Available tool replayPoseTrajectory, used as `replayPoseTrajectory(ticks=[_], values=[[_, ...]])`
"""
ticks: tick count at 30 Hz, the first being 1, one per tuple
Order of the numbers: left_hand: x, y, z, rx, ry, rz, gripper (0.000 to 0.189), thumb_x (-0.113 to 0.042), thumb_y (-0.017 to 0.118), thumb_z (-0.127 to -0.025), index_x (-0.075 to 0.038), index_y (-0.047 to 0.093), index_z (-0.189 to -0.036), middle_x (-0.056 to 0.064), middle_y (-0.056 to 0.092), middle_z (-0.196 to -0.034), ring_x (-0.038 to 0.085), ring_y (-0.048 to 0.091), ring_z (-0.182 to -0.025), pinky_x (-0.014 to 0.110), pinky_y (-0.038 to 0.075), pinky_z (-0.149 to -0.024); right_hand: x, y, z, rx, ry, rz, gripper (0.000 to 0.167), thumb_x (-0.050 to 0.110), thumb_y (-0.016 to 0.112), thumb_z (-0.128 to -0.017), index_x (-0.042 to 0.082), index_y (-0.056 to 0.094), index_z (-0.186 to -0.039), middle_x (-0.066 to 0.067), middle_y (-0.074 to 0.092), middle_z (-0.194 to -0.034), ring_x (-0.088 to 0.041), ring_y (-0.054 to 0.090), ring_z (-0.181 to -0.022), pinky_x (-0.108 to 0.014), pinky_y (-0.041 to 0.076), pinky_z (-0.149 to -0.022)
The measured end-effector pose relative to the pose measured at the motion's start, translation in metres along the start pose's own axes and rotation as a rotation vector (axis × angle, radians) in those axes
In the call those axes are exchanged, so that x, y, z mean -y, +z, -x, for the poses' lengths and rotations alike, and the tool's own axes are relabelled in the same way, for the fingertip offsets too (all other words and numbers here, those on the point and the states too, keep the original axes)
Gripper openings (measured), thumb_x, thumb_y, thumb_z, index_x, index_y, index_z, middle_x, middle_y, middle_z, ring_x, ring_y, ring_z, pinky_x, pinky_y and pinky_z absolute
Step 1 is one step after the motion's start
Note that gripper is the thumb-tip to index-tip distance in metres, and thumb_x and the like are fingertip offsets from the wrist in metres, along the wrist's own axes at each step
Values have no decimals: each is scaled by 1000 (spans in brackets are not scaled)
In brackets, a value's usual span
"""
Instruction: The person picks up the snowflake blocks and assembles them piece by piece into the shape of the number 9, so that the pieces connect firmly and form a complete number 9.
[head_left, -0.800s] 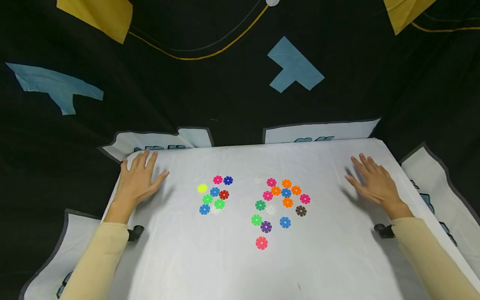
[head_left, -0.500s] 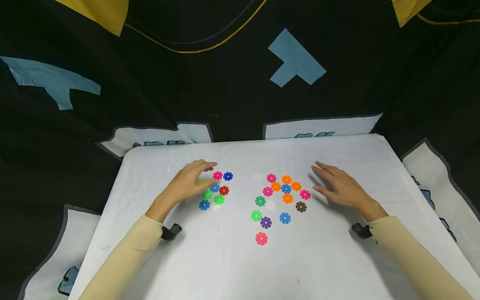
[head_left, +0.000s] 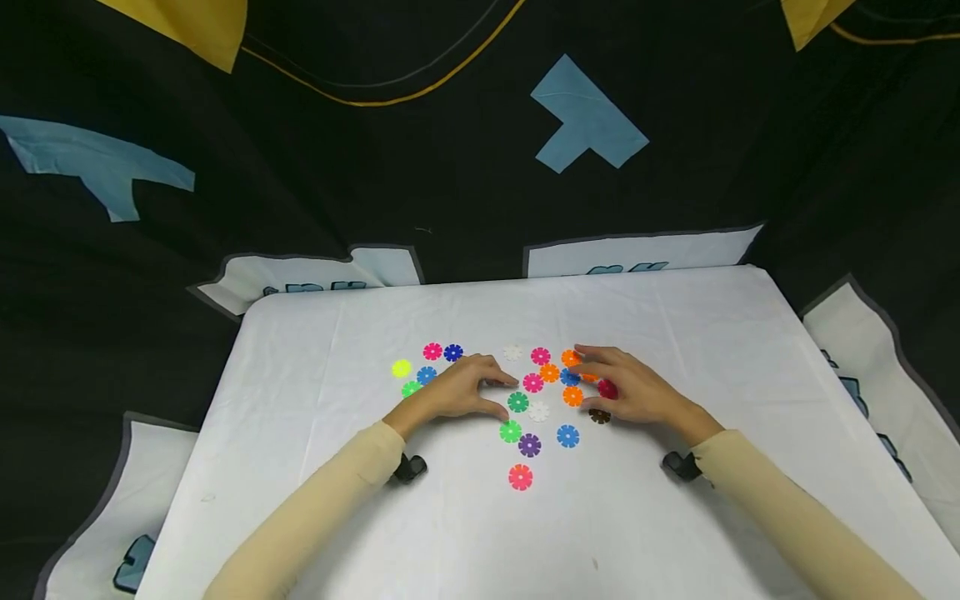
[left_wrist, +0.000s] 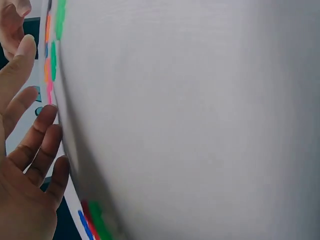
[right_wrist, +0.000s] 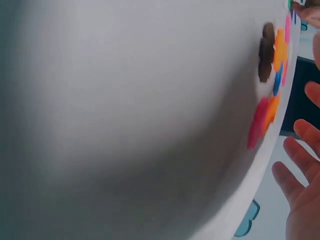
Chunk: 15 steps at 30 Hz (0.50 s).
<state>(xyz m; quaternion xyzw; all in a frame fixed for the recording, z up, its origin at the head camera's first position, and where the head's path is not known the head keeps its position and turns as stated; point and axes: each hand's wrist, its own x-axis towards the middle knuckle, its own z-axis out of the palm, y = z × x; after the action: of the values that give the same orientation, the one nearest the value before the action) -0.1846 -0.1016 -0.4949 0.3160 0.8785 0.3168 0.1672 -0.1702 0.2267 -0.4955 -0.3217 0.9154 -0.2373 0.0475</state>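
Note:
Several notched plastic discs lie flat on the white table [head_left: 450,533]. In the head view my left hand [head_left: 456,390] hovers over the left group, fingers loosely bent, nothing held. Its fingertips are close to a green disc [head_left: 518,402] and a light green disc [head_left: 511,431]. My right hand [head_left: 633,390] reaches over the right group with thumb and fingers apart. Near its thumb are an orange disc [head_left: 573,396] and a brown disc [head_left: 600,416]; it partly covers a dark pink disc [head_left: 607,388]. Both wrist views show spread fingers without a disc between them.
A purple disc [head_left: 529,445], a blue disc [head_left: 567,436] and a coral disc [head_left: 521,477] lie nearer the front. A yellow disc [head_left: 402,368] lies at the left. A black curtain [head_left: 465,192] hangs behind the table's far edge.
Both hands have come inward from the table's sides. The left passed over the left group toward the middle; the right moved left over the right group. The discs appear unmoved.

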Motion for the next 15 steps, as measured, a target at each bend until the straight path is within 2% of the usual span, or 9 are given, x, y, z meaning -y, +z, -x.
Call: replayPoseTrajectory(ticks=[4, 7, 15], values=[[1, 8, -7, -2, 5, -13, 51, -43, 85, -73, -28, 71, -120, -7, 63, -105, 9, 52, -100, 31, 41, -89, -3, 9, -1, 9, -38, -40, 49, 36, 80, -81, 21, 67, -126, -8, 45, -150, -29, 40, -138, -56, 38, -109], [1, 11, -10, -10, 17, -24, 49, -41, 85, -73, -28, 72, -119, -8, 61, -103, 7, 53, -99, 32, 37, -89, -4, 13, -1, 17, -37, -44, 44, 36, 79, -82, 23, 69, -123, -7, 45, -150, -29, 39, -138, -55, 37, -110], [1, 14, -13, -35, 49, -58, 35, -37, 85, -75, -25, 77, -108, -9, 59, -97, 5, 52, -96, 31, 36, -87, -4, 15, -1, 11, -12, -30, 34, 30, 78, -84, 23, 71, -116, -10, 48, -146, -31, 43, -134, -55, 40, -107]])
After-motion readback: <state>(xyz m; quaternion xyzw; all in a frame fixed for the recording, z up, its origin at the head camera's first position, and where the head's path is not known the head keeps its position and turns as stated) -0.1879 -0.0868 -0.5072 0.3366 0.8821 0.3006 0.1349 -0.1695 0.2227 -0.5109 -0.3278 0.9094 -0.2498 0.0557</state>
